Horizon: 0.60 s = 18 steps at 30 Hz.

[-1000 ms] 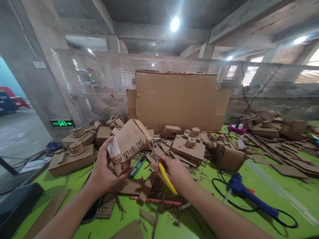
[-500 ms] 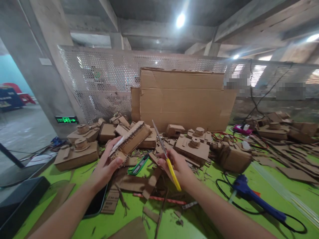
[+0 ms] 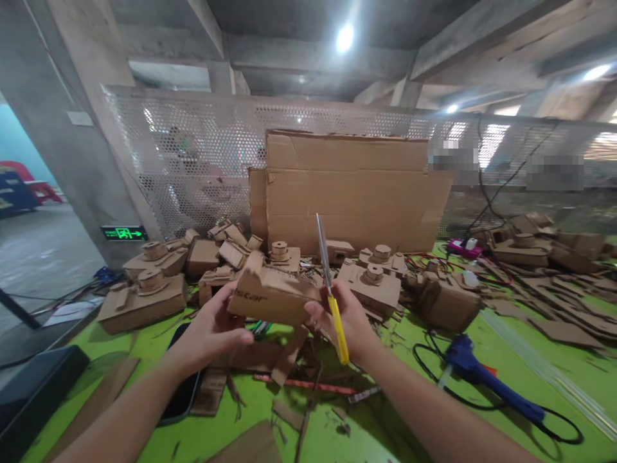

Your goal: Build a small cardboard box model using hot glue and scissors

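Observation:
Between my hands is a small cardboard box (image 3: 274, 302) with a raised piece on its top left and dark letters printed on its near side. My left hand (image 3: 212, 331) holds its left end, fingers behind the box and thumb in front. My right hand (image 3: 349, 321) grips yellow-handled scissors (image 3: 341, 331), blades pointing up and looking closed. The right thumb also touches the right end of the box. Beneath the box lies a green utility knife (image 3: 261, 329), mostly covered by it.
Several cardboard camera-shaped models (image 3: 369, 289) stand along the green table (image 3: 385, 431). A blue glue gun (image 3: 491, 376) with its cord lies on the right. Cardboard scraps, a phone (image 3: 180, 399) and a red-patterned strip (image 3: 313, 386) lie nearby. A large cardboard sheet (image 3: 347, 206) stands behind.
The cardboard box has turned from a slanted position to nearly level, its printed side now facing me. Its right end has come to my right hand, and the scissors now point more upright.

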Motion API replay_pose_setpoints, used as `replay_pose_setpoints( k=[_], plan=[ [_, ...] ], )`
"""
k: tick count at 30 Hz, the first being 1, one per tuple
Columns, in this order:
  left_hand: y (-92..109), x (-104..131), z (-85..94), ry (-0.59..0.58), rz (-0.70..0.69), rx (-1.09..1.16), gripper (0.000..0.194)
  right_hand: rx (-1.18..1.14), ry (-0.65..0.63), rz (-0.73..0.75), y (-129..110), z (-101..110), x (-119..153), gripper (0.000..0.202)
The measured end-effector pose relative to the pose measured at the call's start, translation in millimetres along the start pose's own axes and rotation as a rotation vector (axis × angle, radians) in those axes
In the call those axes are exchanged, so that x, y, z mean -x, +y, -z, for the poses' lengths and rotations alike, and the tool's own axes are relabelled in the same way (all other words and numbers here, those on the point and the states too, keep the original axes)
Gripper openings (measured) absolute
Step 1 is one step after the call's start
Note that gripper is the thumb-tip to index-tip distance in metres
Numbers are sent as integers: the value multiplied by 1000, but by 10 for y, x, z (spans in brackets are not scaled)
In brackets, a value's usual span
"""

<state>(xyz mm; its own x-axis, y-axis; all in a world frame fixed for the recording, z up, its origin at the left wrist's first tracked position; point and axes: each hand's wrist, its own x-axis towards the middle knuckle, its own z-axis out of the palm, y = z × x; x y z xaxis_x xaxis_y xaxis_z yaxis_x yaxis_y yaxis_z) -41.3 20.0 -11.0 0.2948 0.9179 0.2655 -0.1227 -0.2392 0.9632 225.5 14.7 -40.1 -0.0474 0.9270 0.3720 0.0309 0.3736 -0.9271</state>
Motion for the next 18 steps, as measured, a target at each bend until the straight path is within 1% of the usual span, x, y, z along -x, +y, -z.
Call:
replay_pose_setpoints(
  k=[2,3,6,8,10,12,15,18],
  plan=[
    [3,-8,-22,88,55,-77,65,-4,-31,-55,-83,-42,25,45],
    [-1,-11,-30,114,81,-79,59,2,-62,-84,-126,-61,41,45],
    [-22,-20,-37,195,110,63,50,90,-171,-130,-222,-85,81,42],
    [-31,-35,-28,288,113,189,47,265,-196,-106,-245,-58,91,40],
    [-27,-62,-11,373,83,276,46,467,-205,-58,-239,3,84,37],
    [-12,-95,11,409,36,325,46,615,-227,-9,-214,77,63,33],
    [17,-139,39,432,-42,351,42,738,-239,46,-167,169,21,32],
    [46,-164,44,476,-107,375,34,841,-268,78,-140,193,-15,34]
  ],
)
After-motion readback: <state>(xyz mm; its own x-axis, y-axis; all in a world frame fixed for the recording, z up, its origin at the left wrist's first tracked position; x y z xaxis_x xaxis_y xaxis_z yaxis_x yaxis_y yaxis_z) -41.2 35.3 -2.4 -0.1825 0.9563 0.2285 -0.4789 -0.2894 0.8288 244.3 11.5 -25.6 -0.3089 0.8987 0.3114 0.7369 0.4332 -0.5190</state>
